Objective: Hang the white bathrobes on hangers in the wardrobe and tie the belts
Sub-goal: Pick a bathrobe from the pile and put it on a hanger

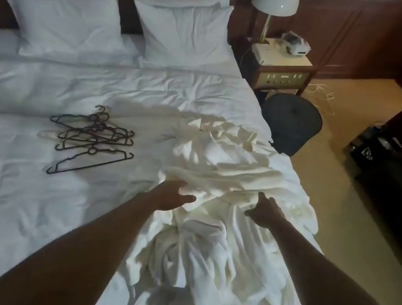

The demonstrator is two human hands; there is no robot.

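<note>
left hand (pixel 172 197): fingers curled round a fold of the bathrobes (pixel 214 208), gripping it
right hand (pixel 261 211): on the same heap, looks like pinching cloth, fingertips buried
bathrobes: crumpled pile right under both hands, on the bed (pixel 13 201)
hangers (pixel 93 138): tangled bunch, off beyond the left hand
tip: probably best to lift one robe clear, find the collar, shake loose before reaching for a hanger

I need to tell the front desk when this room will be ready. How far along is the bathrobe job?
Nothing looks finished. The white bathrobes lie in a crumpled heap on the bed, and the hangers sit in a bare pile beside them. In hand: the left hand and right hand are taking hold of the heap's top layer. Left: all hanging and belt tying; no wardrobe is in view.
</note>
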